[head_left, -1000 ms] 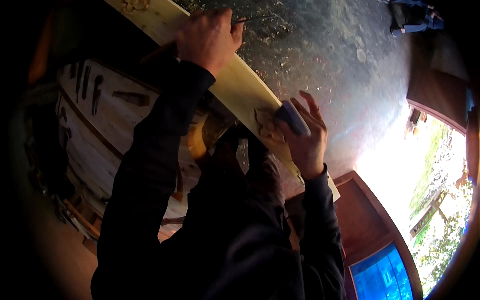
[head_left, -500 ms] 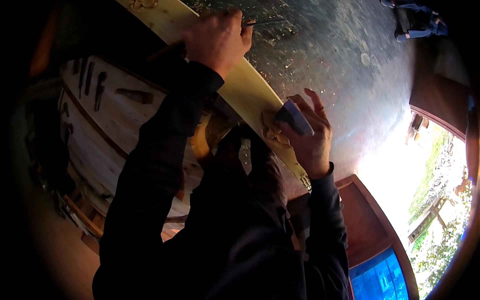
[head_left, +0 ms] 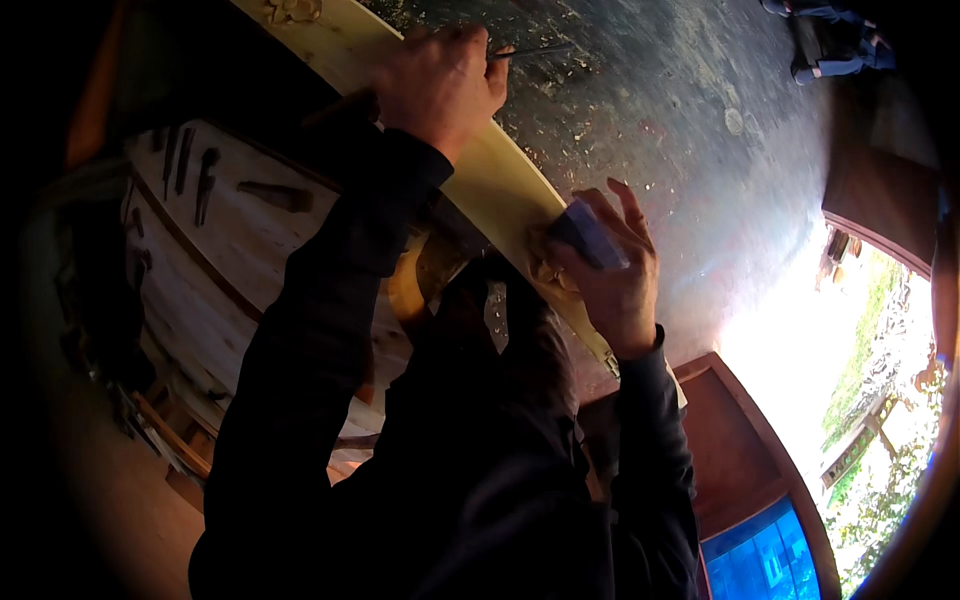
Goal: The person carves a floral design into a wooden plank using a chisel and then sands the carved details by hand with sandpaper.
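A long pale board (head_left: 480, 185) runs from the upper left toward the lower middle, with carved relief patches on it. My left hand (head_left: 440, 85) is closed over the board around a slim tool; its thin dark shank (head_left: 535, 51) sticks out to the right. A brown wooden handle (head_left: 345, 107) shows on the hand's other side, apparently the same tool. In my right hand (head_left: 620, 270) is a small grey-purple block (head_left: 590, 235), gripped near the carved patch (head_left: 545, 262) on the board's lower part. The block's underside is hidden and its outline blurred.
Beneath the board's far side lies a dark floor (head_left: 680, 130) with scattered shavings. Several hand tools (head_left: 205, 185) rest on a wooden surface (head_left: 240, 240) at left. A brown wooden frame with a blue panel (head_left: 760, 550) stands lower right. A person's legs (head_left: 840, 65) appear upper right.
Both hands stay nearly in place. The block in my right hand has shifted and tilted slightly and looks more blurred. The whole view has moved a little.
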